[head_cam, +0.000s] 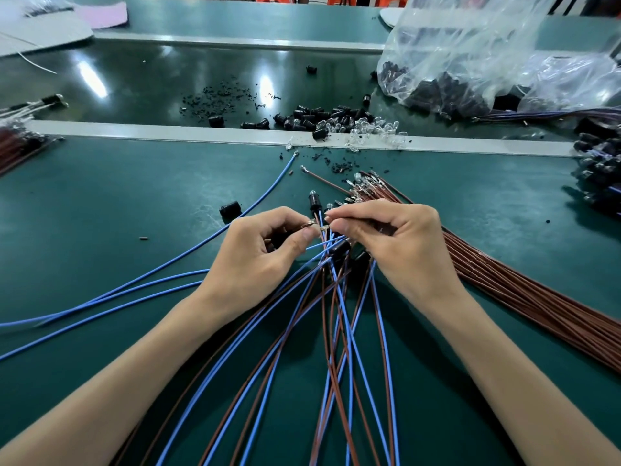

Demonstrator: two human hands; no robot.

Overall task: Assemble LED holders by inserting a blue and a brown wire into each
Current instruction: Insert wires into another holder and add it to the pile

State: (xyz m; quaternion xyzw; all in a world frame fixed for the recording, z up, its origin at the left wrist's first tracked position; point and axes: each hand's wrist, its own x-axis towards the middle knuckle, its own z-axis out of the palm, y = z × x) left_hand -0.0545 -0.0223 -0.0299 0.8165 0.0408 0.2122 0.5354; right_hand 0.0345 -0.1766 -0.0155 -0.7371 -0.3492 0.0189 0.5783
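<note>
My left hand [258, 250] pinches a small metal wire terminal between thumb and forefinger. My right hand [396, 243] pinches a blue wire's metal tip right beside it, fingertips nearly touching. Just behind the fingertips an assembled black LED holder [314, 200] stands up with blue and brown wires running from it. Several blue and brown wires [336, 331] fan out beneath both hands toward me. A bundle of brown wires [524, 290] lies to the right. Loose blue wires [134, 284] stretch to the left. One empty black holder [230, 208] lies left of my left hand.
Black holders and clear LEDs [336, 124] are piled along the grey strip [168, 132] behind. A clear plastic bag [487, 62] of black parts sits back right. Finished assemblies lie at the right edge [601, 176] and left edge [20, 142]. Black crumbs dot the green mat [100, 203].
</note>
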